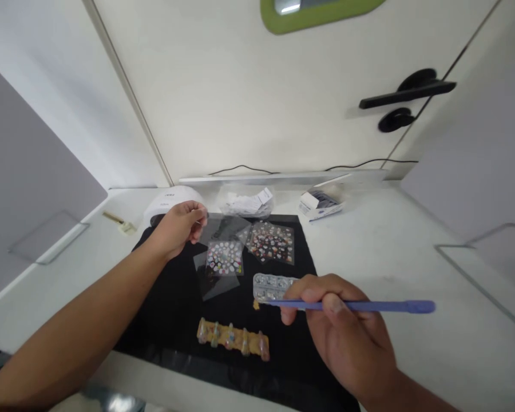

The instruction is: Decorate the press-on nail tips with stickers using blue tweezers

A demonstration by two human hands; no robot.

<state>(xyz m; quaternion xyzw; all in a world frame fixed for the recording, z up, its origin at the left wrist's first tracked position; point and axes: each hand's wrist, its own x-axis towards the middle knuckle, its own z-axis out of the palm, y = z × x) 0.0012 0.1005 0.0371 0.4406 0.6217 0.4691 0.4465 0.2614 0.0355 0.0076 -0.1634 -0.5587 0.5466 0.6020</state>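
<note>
My right hand [343, 329] grips a slim purple stick-shaped tool [386, 306], held almost level, its thin end pointing left. That end lies in front of a clear case with small round compartments [268, 286]; glittery bits show inside. My left hand [182, 228] is closed in a pinch at the far left of the black mat [163, 309]; what its fingertips hold, if anything, I cannot make out. Beside it lie a clear plastic sleeve [225, 229] and sticker sheets [224, 258]. Nearer me, a yellowish strip [236, 339] carries several decorated false nails.
A white rounded device [167, 200] stands behind my left hand. At the back are a clear bag with white papers [249, 201] and an open white box [321, 203]. A brush-like item [120, 223] lies far left. Wire stands [476, 274] flank the table.
</note>
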